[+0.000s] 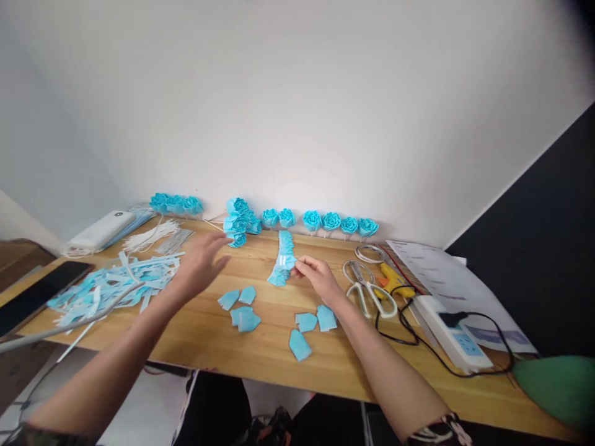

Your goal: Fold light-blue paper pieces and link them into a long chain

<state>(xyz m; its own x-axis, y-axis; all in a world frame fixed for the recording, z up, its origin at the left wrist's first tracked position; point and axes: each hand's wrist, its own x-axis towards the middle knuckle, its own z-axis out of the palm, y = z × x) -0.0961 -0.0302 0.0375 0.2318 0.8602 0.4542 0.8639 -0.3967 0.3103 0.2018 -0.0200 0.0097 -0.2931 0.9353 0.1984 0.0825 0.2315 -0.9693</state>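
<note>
My right hand (317, 274) pinches the edge of a strip of overlapping blue petals (283, 259) that lies on the wooden table (260, 353). My left hand (201, 259) hovers open over the table, fingers stretched toward a cluster of blue paper roses (239, 222). It holds nothing. Several loose blue petal pieces (245, 318) lie on the table in front of me, between my arms.
More blue roses (339, 223) line the wall. A heap of blue and white scraps (111, 285) and a phone (37, 294) lie at left, with a white power bank (100, 231) behind. Scissors (369, 288), a yellow glue gun (393, 280), a power strip (453, 334) and papers sit at right.
</note>
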